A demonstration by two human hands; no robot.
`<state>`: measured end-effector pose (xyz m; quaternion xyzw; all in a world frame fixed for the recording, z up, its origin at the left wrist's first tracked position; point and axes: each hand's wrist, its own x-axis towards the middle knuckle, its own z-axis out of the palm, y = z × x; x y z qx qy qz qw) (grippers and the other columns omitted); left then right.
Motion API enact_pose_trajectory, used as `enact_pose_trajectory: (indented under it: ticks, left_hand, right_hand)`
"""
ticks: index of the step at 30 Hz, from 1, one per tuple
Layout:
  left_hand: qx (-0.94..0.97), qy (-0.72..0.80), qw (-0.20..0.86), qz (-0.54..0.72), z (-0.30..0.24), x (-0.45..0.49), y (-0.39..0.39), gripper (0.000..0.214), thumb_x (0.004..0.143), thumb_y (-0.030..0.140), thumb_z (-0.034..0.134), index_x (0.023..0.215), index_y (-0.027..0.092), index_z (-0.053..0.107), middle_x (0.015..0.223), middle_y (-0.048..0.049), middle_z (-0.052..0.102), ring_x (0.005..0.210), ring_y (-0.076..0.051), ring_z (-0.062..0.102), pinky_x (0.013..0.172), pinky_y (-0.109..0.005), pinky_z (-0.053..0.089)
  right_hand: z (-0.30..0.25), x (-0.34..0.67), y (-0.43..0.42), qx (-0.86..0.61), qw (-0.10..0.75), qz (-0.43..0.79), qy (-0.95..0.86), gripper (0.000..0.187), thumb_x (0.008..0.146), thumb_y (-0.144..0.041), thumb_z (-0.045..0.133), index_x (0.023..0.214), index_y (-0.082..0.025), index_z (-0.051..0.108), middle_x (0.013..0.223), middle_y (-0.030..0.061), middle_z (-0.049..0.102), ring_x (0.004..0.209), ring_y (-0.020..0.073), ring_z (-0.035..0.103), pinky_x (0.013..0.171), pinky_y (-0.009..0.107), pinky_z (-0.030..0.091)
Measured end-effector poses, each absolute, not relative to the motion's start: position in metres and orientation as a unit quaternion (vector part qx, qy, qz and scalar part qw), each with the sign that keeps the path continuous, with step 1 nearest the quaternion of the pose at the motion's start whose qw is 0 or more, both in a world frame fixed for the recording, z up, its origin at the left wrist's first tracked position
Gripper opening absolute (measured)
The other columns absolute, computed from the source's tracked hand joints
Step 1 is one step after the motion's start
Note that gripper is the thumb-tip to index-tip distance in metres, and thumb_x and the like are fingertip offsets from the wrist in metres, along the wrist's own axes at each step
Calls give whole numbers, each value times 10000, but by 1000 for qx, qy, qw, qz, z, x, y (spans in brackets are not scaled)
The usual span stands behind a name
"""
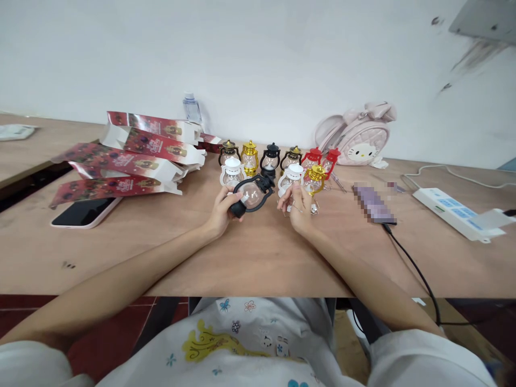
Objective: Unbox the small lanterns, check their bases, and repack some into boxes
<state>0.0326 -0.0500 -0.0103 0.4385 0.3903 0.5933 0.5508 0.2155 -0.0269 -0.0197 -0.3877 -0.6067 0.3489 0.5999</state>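
Observation:
My left hand (224, 210) is closed round the base of a small black lantern (253, 193), which lies tilted on its side just above the wooden table (258, 258). My right hand (296, 207) pinches something small and thin beside the lantern; I cannot make out what it is. Right behind my hands stand several toy lanterns in rows: a white lantern (233, 172), a gold lantern (250, 157), another black lantern (270, 158), a red lantern (312, 157).
Red printed cartons (133, 161) lie stacked at the left, with a phone (83, 213) face up in front of them. A pink backpack (360, 137) leans on the wall. A blurred device (373, 204) with a black cable and a white power strip (455, 212) sit at the right.

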Motion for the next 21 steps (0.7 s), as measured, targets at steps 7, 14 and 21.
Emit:
enact_pose_trajectory:
  ticks: [7, 14, 21]
  left_hand:
    - [409, 384, 584, 587, -9, 33, -50, 314, 637, 383, 646, 765, 188, 437, 646, 42, 477, 453, -54, 397, 327, -140, 232]
    - [434, 380, 579, 576, -10, 32, -50, 325, 630, 413, 632, 720, 196, 408, 609, 34, 470, 447, -64, 371, 328, -145, 213]
    - [419, 382, 580, 585, -12, 31, -49, 301, 669, 418, 607, 706, 193, 411, 596, 41, 411, 450, -65, 359, 336, -144, 214]
  right_hand:
    - [-24, 214, -25, -431, 546, 338, -634, 503, 878, -657, 341, 631, -224, 412, 459, -39, 522, 404, 89, 468, 442, 213, 378]
    - [-27, 215, -23, -449, 531, 321, -643, 493, 882, -650, 335, 632, -231, 408, 446, -47, 498, 408, 97, 478, 454, 218, 375]
    - [-27, 216, -23, -453, 522, 321, -648, 504, 893, -647, 312, 630, -227, 406, 450, -45, 503, 416, 95, 478, 474, 214, 382]
